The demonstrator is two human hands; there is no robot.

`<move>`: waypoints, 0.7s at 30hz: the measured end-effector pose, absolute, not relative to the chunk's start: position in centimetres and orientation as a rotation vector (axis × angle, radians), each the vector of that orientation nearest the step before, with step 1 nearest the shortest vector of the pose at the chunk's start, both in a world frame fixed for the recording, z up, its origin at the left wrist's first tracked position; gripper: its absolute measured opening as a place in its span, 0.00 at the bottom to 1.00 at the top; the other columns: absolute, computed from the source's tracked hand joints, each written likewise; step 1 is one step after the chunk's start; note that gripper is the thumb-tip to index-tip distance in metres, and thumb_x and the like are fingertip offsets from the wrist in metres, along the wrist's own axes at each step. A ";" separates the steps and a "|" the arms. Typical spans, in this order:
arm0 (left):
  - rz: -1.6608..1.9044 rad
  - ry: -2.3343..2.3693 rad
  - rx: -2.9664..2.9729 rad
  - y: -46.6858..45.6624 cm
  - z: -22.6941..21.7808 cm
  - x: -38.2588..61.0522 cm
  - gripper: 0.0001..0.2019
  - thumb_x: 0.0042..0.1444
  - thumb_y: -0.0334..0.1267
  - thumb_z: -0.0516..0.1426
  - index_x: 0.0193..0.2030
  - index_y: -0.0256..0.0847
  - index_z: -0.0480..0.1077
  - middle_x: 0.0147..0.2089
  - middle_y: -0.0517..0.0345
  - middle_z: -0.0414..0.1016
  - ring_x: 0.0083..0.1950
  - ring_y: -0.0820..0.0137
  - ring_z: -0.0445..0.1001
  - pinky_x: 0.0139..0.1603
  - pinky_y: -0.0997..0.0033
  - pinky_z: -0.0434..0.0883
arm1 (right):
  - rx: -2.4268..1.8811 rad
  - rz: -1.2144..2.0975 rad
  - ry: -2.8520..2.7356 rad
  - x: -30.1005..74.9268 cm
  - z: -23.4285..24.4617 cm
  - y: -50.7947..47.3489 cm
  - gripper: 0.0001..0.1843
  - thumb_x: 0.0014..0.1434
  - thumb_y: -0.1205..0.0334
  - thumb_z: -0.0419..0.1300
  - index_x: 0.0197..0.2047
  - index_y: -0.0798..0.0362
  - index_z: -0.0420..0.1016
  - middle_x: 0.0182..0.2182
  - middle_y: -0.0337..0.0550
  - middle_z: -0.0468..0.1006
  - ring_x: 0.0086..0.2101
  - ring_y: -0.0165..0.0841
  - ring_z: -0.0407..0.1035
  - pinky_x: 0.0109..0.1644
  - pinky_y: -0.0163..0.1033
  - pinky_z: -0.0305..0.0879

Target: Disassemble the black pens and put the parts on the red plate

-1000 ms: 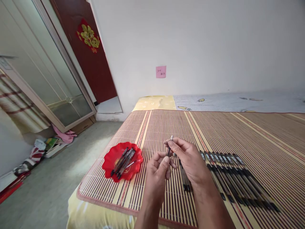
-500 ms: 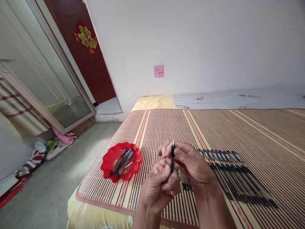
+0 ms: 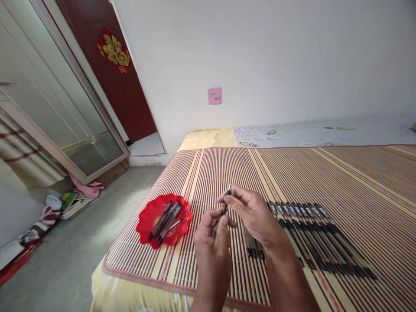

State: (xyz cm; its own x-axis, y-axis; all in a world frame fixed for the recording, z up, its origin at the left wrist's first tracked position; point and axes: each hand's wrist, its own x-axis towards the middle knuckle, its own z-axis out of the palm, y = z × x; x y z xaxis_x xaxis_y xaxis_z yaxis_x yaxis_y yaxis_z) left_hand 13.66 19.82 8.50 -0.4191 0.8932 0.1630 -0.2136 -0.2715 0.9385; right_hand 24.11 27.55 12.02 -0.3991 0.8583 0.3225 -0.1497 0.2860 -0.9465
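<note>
Both hands are raised over a striped bamboo mat (image 3: 214, 173) on a bed. My right hand (image 3: 251, 216) is closed around a black pen (image 3: 227, 196), whose tip sticks up past the fingers. My left hand (image 3: 212, 242) sits just below it, thumb and forefinger pinched at the pen's lower end. A red scalloped plate (image 3: 147, 216) holding several black pens lies to the left of the hands. A long row of black pens (image 3: 312, 236) lies side by side on the mat to the right.
The mat's near edge and the yellow sheet (image 3: 130, 294) drop off toward a grey floor on the left. A glass-door cabinet (image 3: 65, 112), a dark red door (image 3: 110, 65) and cloth clutter (image 3: 65, 201) stand at left. A pink note (image 3: 215, 95) hangs on the white wall.
The hands closed together around the pen half a second ago; now the left hand has dropped slightly and the pen is tilted, still held by both.
</note>
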 end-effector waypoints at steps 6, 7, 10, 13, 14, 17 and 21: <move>1.588 0.835 0.798 20.6 9.3 13.3 0.16 0.58 0.47 0.68 0.39 0.37 0.73 0.27 0.61 0.73 0.22 0.81 0.56 0.23 0.79 0.52 | -0.631 1.387 -1.390 24.3 11.3 28.2 0.16 0.60 0.44 0.69 0.36 0.49 0.81 0.34 0.42 0.80 0.35 0.32 0.72 0.42 0.39 0.70; 1.557 0.786 0.770 20.7 9.5 13.2 0.16 0.57 0.46 0.69 0.39 0.36 0.73 0.27 0.61 0.72 0.22 0.82 0.55 0.23 0.79 0.51 | -0.591 1.403 -1.327 24.3 11.2 28.3 0.17 0.62 0.43 0.67 0.38 0.49 0.83 0.37 0.43 0.82 0.37 0.33 0.74 0.47 0.41 0.71; 1.494 0.689 0.727 20.7 9.8 13.3 0.16 0.56 0.44 0.70 0.39 0.35 0.72 0.25 0.63 0.72 0.20 0.83 0.52 0.22 0.79 0.47 | -0.488 1.462 -1.148 24.3 11.0 28.3 0.18 0.66 0.43 0.62 0.43 0.48 0.85 0.45 0.47 0.83 0.42 0.36 0.76 0.57 0.49 0.70; 1.458 0.641 0.719 20.7 9.8 13.4 0.16 0.56 0.44 0.69 0.38 0.35 0.70 0.24 0.64 0.71 0.19 0.84 0.50 0.22 0.79 0.45 | -0.454 1.506 -1.078 24.4 11.1 28.1 0.13 0.63 0.48 0.66 0.42 0.47 0.86 0.46 0.46 0.83 0.45 0.38 0.76 0.60 0.52 0.69; 1.453 0.632 0.715 20.7 9.8 13.5 0.16 0.56 0.44 0.69 0.37 0.35 0.70 0.23 0.64 0.71 0.19 0.84 0.50 0.22 0.79 0.45 | -0.452 1.507 -1.071 24.4 11.2 28.1 0.11 0.63 0.50 0.67 0.41 0.46 0.86 0.45 0.46 0.83 0.45 0.39 0.76 0.61 0.52 0.68; 1.444 0.622 0.704 20.8 9.7 13.6 0.16 0.57 0.43 0.69 0.38 0.34 0.71 0.24 0.63 0.71 0.20 0.84 0.50 0.22 0.79 0.45 | -0.457 1.500 -1.051 24.5 11.3 28.1 0.08 0.60 0.53 0.69 0.39 0.47 0.86 0.41 0.45 0.84 0.45 0.40 0.75 0.60 0.51 0.68; 1.445 0.622 0.702 20.7 9.7 13.6 0.15 0.56 0.42 0.70 0.37 0.34 0.71 0.24 0.63 0.71 0.20 0.84 0.52 0.22 0.79 0.45 | -0.476 1.489 -1.063 24.7 11.6 28.2 0.09 0.58 0.53 0.70 0.36 0.49 0.85 0.37 0.44 0.82 0.42 0.37 0.74 0.55 0.46 0.68</move>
State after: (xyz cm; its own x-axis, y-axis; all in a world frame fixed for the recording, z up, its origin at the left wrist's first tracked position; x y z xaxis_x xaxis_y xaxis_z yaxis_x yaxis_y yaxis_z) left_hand 13.63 20.74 9.73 0.0400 0.9985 0.0370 -0.6599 -0.0014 0.7513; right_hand 24.73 28.20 11.64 -0.2306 0.9340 0.2730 -0.5617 0.1013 -0.8211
